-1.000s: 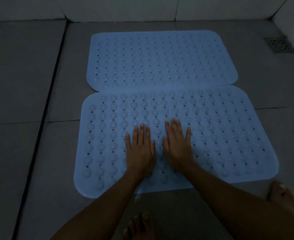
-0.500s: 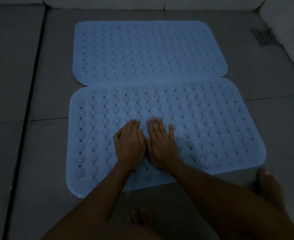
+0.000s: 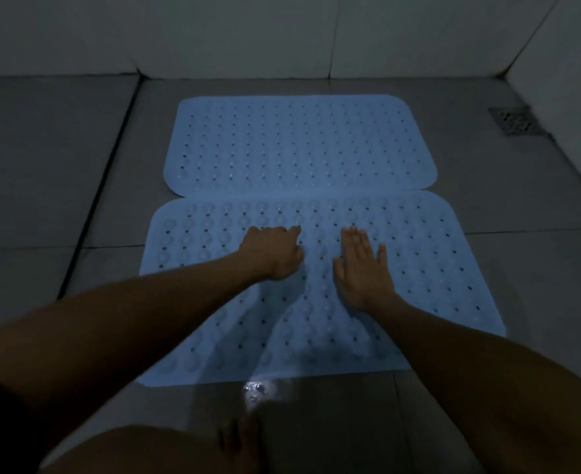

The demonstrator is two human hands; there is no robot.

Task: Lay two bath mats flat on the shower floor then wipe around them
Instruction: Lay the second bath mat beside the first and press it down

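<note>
The grey tiled shower floor [image 3: 59, 172] fills the view. On it lie two pale blue perforated rubber bath mats, both flat: the far mat [image 3: 299, 145] at twelve o'clock, and the near mat [image 3: 436, 268] at the centre, their long edges touching. The person's left hand [image 3: 272, 251] rests on the near mat at eleven o'clock of its middle, fingers curled under, grasping nothing. The right hand [image 3: 360, 268] presses flat, fingers straight, just beside it. A small metal floor drain [image 3: 516, 119] sits at two o'clock.
</note>
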